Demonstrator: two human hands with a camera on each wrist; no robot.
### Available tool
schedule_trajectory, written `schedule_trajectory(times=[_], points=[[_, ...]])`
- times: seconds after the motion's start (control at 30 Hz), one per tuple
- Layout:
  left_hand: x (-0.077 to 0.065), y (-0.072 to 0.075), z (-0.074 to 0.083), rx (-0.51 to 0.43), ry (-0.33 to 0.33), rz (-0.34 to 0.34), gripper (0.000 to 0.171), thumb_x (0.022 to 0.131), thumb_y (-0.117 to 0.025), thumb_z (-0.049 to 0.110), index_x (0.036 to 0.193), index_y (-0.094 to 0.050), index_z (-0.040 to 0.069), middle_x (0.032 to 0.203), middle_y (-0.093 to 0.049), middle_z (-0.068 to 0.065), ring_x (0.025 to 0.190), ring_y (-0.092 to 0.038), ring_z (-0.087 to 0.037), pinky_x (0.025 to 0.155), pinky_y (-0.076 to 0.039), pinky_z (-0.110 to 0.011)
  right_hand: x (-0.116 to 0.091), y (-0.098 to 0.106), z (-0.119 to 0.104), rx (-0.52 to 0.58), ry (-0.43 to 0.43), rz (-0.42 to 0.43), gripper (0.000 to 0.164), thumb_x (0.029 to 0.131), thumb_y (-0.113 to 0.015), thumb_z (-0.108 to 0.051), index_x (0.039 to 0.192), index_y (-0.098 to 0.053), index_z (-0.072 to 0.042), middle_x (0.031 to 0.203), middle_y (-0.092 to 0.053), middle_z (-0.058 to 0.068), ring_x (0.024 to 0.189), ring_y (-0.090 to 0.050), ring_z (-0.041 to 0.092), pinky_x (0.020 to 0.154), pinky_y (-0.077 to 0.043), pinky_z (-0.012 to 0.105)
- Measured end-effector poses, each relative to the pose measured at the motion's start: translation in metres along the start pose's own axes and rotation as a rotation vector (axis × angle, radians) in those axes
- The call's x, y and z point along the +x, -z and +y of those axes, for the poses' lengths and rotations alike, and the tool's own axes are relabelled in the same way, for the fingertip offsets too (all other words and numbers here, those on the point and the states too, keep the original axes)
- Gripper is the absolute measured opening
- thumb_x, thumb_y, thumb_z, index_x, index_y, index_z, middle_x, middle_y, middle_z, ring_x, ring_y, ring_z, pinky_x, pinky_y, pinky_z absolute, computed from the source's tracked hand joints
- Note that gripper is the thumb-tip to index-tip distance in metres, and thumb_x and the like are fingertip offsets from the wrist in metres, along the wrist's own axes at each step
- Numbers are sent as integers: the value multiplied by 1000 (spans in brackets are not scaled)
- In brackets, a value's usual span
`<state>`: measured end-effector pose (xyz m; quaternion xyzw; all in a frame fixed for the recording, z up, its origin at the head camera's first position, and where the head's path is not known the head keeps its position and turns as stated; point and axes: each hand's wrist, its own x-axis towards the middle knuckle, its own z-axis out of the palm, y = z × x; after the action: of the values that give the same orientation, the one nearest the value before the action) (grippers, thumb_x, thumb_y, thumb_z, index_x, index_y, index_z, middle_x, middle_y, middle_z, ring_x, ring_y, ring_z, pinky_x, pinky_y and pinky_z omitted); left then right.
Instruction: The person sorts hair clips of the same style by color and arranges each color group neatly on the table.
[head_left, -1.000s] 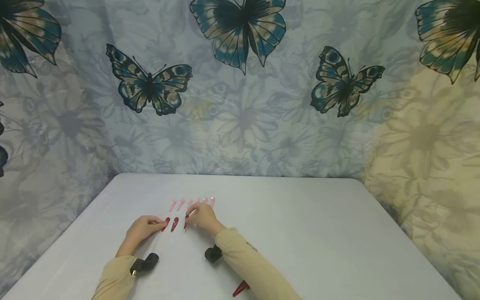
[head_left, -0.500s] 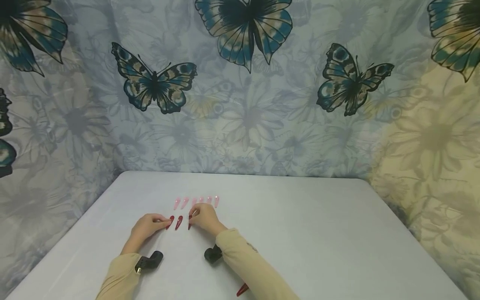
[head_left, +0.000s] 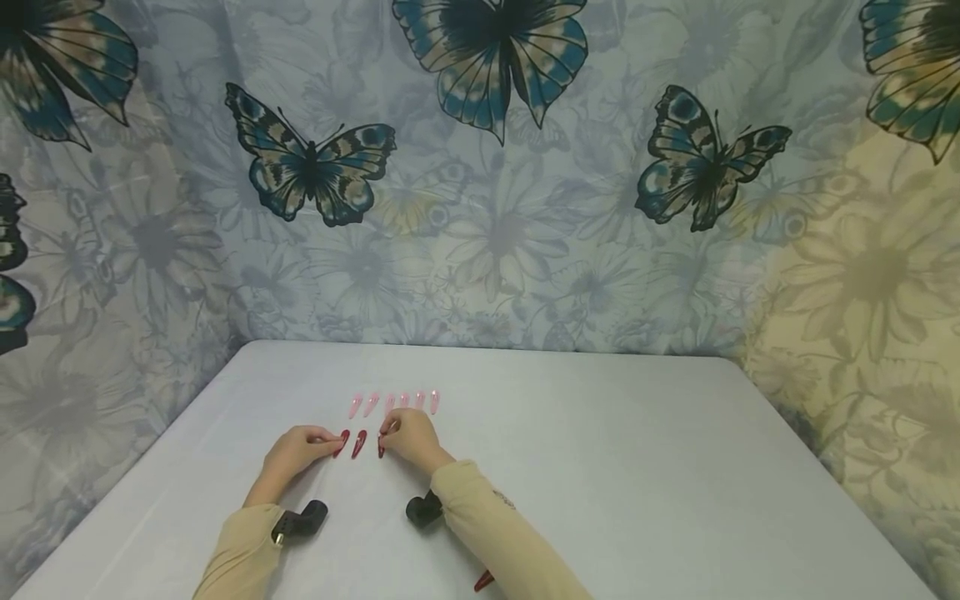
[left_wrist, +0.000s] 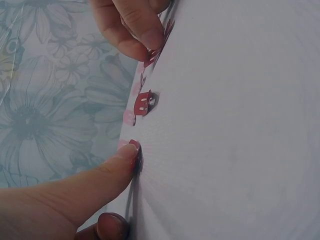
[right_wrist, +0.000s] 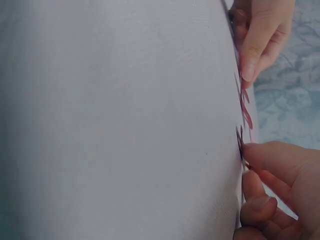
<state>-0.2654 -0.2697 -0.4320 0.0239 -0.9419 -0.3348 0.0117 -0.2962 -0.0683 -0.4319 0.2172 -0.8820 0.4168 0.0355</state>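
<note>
My left hand (head_left: 295, 451) pinches the leftmost red snap hair clip (head_left: 344, 439) on the white table; its thumb lies on the clip in the left wrist view. Beside it a second red hair clip (head_left: 359, 444) lies untouched, tilted on the tabletop. The right hand (head_left: 410, 437) holds a third red hair clip (head_left: 381, 448) between thumb and fingers, at the right end of this short row. Its fingers partly cover that clip. Just beyond the red clips, several pink hair clips (head_left: 435, 402) form another row, some partly behind the right hand.
Another red clip (head_left: 484, 580) lies near the front, partly under the right sleeve (head_left: 502, 529). Black wrist cameras (head_left: 300, 522) sit at both wrists. The white table (head_left: 637, 467) reaches back to a butterfly-print cloth (head_left: 495, 275).
The head view has shifted slightly, so everything appears a little further right. Both hands stay at the same red clips; the right-hand clip shows only a slight turn.
</note>
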Motion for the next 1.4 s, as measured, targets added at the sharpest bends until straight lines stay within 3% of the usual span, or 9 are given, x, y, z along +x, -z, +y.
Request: schedule_trajectory(times=[0.17, 0.33, 0.47, 0.6, 0.8, 1.13, 1.4], points=[[2, 0, 1, 8, -11, 6, 19, 76, -70, 28, 77, -69, 10, 75, -56, -2, 66, -41, -18, 60, -33, -33, 0, 1, -1, -23, -11, 18, 8, 70, -69, -2, 69, -62, -8, 56, -51, -6, 52, -43, 4, 51, -36, 18], [10, -9, 9, 7, -28, -4, 20, 77, -70, 29, 78, -69, 9, 78, -57, -3, 68, -43, -19, 62, -35, -34, -2, 10, 6, -6, -58, 35, 7, 71, -69, -2, 70, -62, -5, 57, -54, -4, 53, -44, 5, 52, -37, 20], [14, -13, 13, 18, -13, -10, 19, 76, -70, 29, 77, -68, 10, 81, -57, -5, 70, -44, -20, 63, -35, -36, -2, 13, 12, 4, -47, 42, 7, 73, -69, -4, 71, -63, -3, 58, -56, -2, 53, -45, 5, 52, -37, 20], [14, -12, 9, 25, 15, -3, 19, 76, -70, 30, 76, -68, 12, 79, -57, -2, 69, -44, -20, 62, -34, -34, 2, 12, 13, 65, -34, 38, 7, 73, -70, -4, 71, -63, -3, 59, -57, -1, 53, -45, 5, 51, -38, 20], [10, -8, 2, 23, -4, 13, 19, 75, -71, 30, 76, -68, 11, 82, -59, -4, 70, -45, -18, 65, -37, -36, 2, 18, 5, 166, -81, -24, 7, 75, -69, -7, 74, -64, -2, 61, -54, -2, 53, -44, 7, 48, -38, 21], [4, -4, -1, 22, -18, 32, 23, 75, -71, 32, 77, -69, 10, 82, -59, -6, 69, -45, -18, 64, -37, -36, -11, 63, -7, 130, 37, -111, 6, 81, -64, -10, 81, -67, -5, 71, -56, -4, 67, -47, 9, 57, -40, 23], [1, -4, 0, -2, 2, 35, 22, 74, -71, 31, 76, -69, 9, 72, -55, 0, 64, -42, -17, 59, -33, -32, -33, 96, -3, 177, 65, -135, 6, 82, -62, -10, 82, -66, -5, 71, -58, -4, 64, -50, 10, 56, -41, 24]])
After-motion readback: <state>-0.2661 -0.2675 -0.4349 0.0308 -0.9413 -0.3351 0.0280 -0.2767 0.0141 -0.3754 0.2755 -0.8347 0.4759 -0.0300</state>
